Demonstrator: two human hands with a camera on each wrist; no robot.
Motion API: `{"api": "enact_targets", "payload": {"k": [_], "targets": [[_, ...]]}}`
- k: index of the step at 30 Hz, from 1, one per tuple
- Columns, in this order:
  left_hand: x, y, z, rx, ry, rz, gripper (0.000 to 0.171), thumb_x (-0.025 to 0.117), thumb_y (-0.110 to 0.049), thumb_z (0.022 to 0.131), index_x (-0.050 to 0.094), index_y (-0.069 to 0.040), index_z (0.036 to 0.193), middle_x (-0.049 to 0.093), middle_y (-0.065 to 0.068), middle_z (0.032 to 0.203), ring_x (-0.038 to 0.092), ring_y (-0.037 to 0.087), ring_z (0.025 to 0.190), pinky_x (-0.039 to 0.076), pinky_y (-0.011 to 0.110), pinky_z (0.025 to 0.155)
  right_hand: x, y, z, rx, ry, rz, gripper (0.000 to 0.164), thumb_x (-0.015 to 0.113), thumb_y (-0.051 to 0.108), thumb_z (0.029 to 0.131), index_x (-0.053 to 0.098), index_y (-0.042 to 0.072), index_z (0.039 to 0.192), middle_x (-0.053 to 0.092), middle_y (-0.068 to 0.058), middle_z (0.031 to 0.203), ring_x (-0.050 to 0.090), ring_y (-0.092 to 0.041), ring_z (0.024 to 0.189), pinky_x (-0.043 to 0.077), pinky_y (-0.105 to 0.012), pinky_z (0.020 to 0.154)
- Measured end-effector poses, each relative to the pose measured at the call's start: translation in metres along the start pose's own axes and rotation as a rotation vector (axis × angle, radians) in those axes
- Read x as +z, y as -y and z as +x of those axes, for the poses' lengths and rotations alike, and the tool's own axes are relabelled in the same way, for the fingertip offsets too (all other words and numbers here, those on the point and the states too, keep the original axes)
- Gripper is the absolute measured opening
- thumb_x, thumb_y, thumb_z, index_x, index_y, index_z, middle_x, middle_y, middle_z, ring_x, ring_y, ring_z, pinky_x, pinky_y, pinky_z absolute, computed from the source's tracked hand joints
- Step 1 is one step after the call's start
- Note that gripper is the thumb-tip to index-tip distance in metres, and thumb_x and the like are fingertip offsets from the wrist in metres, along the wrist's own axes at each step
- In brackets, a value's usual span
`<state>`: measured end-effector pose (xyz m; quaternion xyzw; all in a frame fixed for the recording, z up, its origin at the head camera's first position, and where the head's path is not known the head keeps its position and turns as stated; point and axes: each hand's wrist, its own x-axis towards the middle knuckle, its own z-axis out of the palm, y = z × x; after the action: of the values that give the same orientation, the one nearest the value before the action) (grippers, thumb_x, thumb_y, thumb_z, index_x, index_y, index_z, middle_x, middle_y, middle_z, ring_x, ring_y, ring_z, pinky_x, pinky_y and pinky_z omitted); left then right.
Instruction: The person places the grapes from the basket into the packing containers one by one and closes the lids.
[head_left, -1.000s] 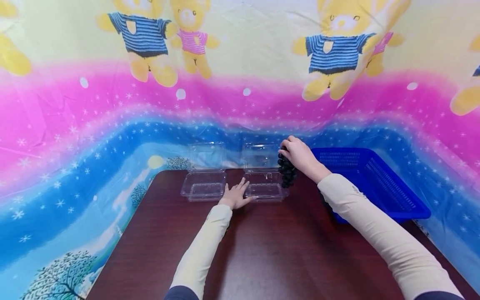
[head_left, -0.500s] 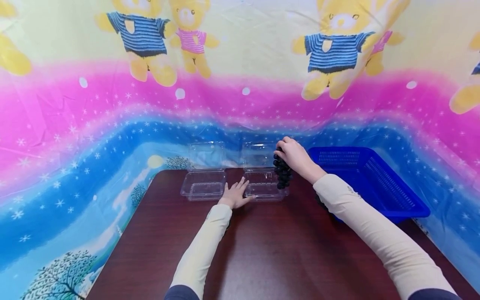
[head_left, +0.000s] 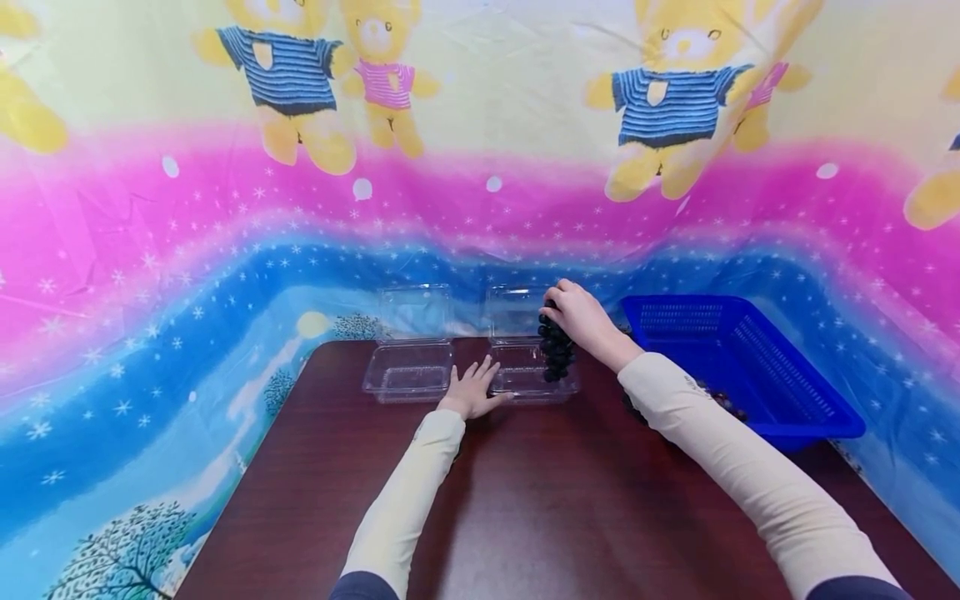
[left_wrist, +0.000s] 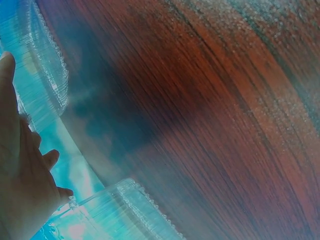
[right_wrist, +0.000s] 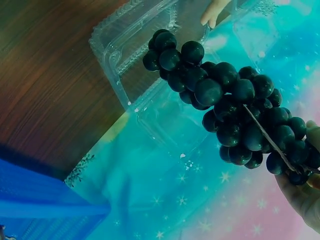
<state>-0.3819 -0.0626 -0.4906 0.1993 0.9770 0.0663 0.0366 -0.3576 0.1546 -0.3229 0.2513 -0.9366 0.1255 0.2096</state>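
From my right hand hangs a bunch of dark grapes, pinched near its stem end above the right clear plastic box. The right wrist view shows the grapes large, with a thin brown stem along them. That box's lid stands raised at the back. My left hand lies with fingers spread at the near left corner of the right box, between it and a second open clear box. In the left wrist view the left hand shows its fingers apart.
To the right stands a blue plastic basket with small reddish-brown items inside, partly hidden by the right sleeve. A printed cloth backdrop rises behind the dark wooden table.
My right hand has moved left and slightly down, bringing the grapes from the right box's right side to over it. The left hand has stayed in place.
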Motion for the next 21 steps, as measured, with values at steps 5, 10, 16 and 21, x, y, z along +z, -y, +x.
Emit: {"api": "enact_targets", "payload": {"k": [5,10,16,21], "targets": [[-0.001,-0.001,0.001,-0.003,-0.001,0.000,0.081,0.032,-0.072,0.086,0.016,-0.024,0.150,0.008,-0.001,0.157,0.016,0.026,0.142,0.006,0.059,0.111,0.003,0.000,0.001,0.018,0.010,0.004,0.019,0.061,0.018,0.090,0.066,0.003,0.100,0.054,-0.009,0.089,0.053,-0.022,0.078,0.048,-0.035,0.068],[-0.002,-0.002,-0.001,-0.004,0.003,-0.001,0.078,0.034,-0.068,0.087,0.016,-0.025,0.150,0.008,-0.001,0.157,0.017,0.026,0.142,0.006,0.059,0.110,0.006,0.000,-0.001,0.019,0.023,0.011,0.019,0.060,0.019,0.091,0.065,0.003,0.100,0.056,-0.009,0.091,0.054,-0.022,0.079,0.048,-0.035,0.069],[-0.006,-0.004,-0.007,0.013,-0.015,-0.019,0.077,0.036,-0.065,0.089,0.020,-0.020,0.149,0.012,0.002,0.156,0.019,0.028,0.141,0.009,0.061,0.109,0.011,-0.001,-0.003,-0.002,0.010,0.014,0.018,0.062,0.018,0.089,0.066,0.003,0.099,0.055,-0.009,0.090,0.054,-0.022,0.078,0.048,-0.036,0.069],[-0.006,-0.004,-0.008,0.017,-0.010,-0.034,0.078,0.035,-0.066,0.088,0.021,-0.020,0.149,0.013,0.003,0.156,0.019,0.028,0.141,0.009,0.061,0.109,0.016,-0.001,-0.006,-0.002,0.012,0.020,0.019,0.063,0.019,0.089,0.066,0.003,0.098,0.053,-0.009,0.086,0.052,-0.022,0.074,0.047,-0.036,0.066]]}}
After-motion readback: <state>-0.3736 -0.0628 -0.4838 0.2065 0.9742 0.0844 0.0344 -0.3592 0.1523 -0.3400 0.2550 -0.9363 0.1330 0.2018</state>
